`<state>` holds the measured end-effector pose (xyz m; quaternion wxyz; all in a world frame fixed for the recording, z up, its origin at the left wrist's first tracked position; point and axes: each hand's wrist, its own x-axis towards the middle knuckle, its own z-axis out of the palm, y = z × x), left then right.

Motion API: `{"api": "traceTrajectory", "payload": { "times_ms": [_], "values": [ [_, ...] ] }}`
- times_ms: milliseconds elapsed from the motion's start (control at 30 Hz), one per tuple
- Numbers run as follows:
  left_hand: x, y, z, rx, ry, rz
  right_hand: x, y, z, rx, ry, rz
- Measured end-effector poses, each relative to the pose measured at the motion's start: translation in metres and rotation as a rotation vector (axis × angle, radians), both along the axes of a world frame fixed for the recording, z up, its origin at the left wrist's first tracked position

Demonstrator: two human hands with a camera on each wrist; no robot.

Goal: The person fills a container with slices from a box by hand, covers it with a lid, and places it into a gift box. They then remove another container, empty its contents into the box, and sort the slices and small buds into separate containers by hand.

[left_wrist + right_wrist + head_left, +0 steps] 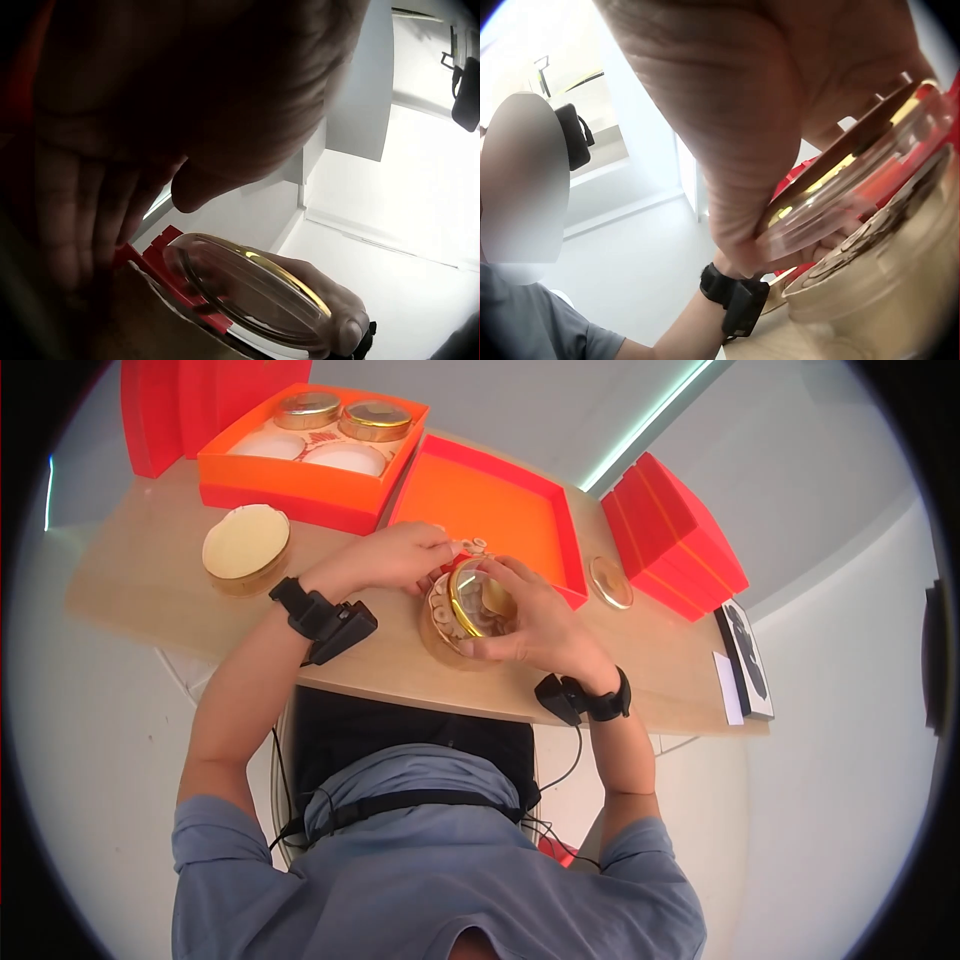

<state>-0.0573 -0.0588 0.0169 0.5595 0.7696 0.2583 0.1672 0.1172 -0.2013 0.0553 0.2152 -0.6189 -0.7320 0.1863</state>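
A clear round lid with a gold rim (468, 600) is gripped at its edge by my right hand (540, 622), thumb on the near side and fingers on the far side. The lid is tilted over a round jar (885, 300) filled with pale, ring-like slices (441, 610). My left hand (395, 557) is at the jar's far left, its fingers (67, 225) straight and right at the jar's side. In the left wrist view its thumb stands apart from the fingers, and the palm is dark.
An orange box (290, 488) with two gold-lidded jars (375, 420) and two white round recesses stands back left. Near it sits a cream-topped round jar (246, 543). An orange tray (490, 495) lies behind my hands. Rightward are another clear lid (611, 582) and a red box (672, 538).
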Motion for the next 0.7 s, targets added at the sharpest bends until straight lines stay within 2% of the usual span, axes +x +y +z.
{"api": "traceTrajectory", "payload": {
  "times_ms": [167,400,600,700],
  "values": [
    [-0.005,0.005,0.0,-0.034,0.057,-0.077,-0.004,0.009,-0.012,0.016,-0.11,0.0],
    [-0.003,0.008,-0.006,0.086,0.043,-0.092,-0.013,0.007,-0.015,0.071,-0.231,-0.013],
    [-0.001,0.01,-0.009,0.133,0.054,-0.111,-0.013,0.005,-0.016,0.012,-0.251,-0.007],
    [0.0,0.009,-0.011,0.164,0.043,-0.104,-0.009,0.004,-0.027,0.102,-0.237,0.033]
  ]
}}
